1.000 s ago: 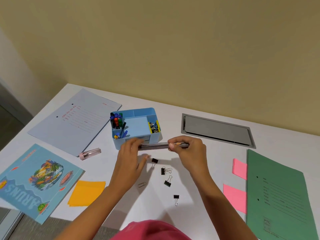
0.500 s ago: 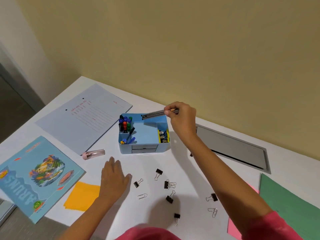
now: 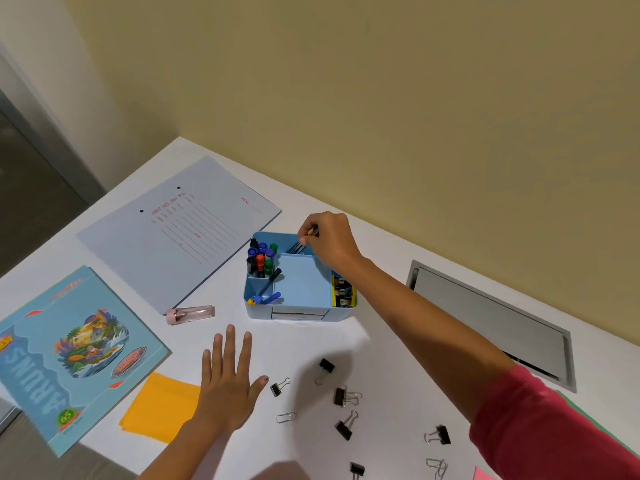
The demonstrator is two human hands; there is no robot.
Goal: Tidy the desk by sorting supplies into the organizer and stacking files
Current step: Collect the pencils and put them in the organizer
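A light blue desk organizer [image 3: 301, 315] stands mid-desk, with markers [image 3: 261, 259] in its back left slot and binder clips in its right slot. My right hand [image 3: 330, 239] pinches a bundle of dark pencils [image 3: 300, 247] whose lower ends dip into the organizer's back compartment. My left hand [image 3: 227, 379] rests flat on the white desk, fingers straight, in front of the organizer. Several black binder clips [image 3: 343, 396] and a wire paper clip [image 3: 286, 417] lie loose to its right. A grey-blue file [image 3: 180, 230] lies at the back left.
A pink capped tube [image 3: 189, 315] lies left of the organizer. An illustrated blue book [image 3: 74, 355] and an orange sticky pad [image 3: 161, 408] sit at the front left edge. A grey cable hatch [image 3: 491, 323] is set into the desk at right; a green file edge [image 3: 602, 427] shows beyond my sleeve.
My right hand carried the pencils from in front of the organizer up over it and tipped them down into its back compartment. My left hand let go and laid itself flat on the desk.
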